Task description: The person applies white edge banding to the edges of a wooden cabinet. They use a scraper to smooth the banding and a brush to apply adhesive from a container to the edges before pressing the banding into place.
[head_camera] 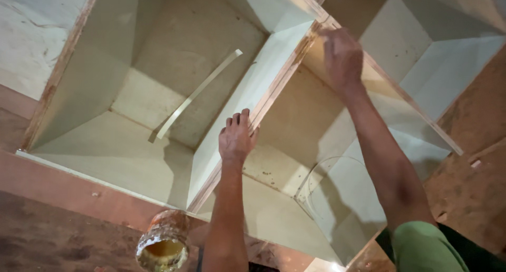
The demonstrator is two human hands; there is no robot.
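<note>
plywood divider edge (274,90) under left hand (235,140)

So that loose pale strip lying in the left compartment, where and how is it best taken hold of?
Probably at its upper end. The strip leans aslant, its lower end down in the compartment's corner and its upper end standing free. Coming from above through the open front, a pinch across its narrow width should lift it free. The left hand, resting on the divider panel, is nearest; the right hand is on the next edge.

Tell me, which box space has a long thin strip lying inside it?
The left compartment, left of the divider the left hand touches. A pale strip lies slanted on its bottom; the other compartments hold none.
</note>
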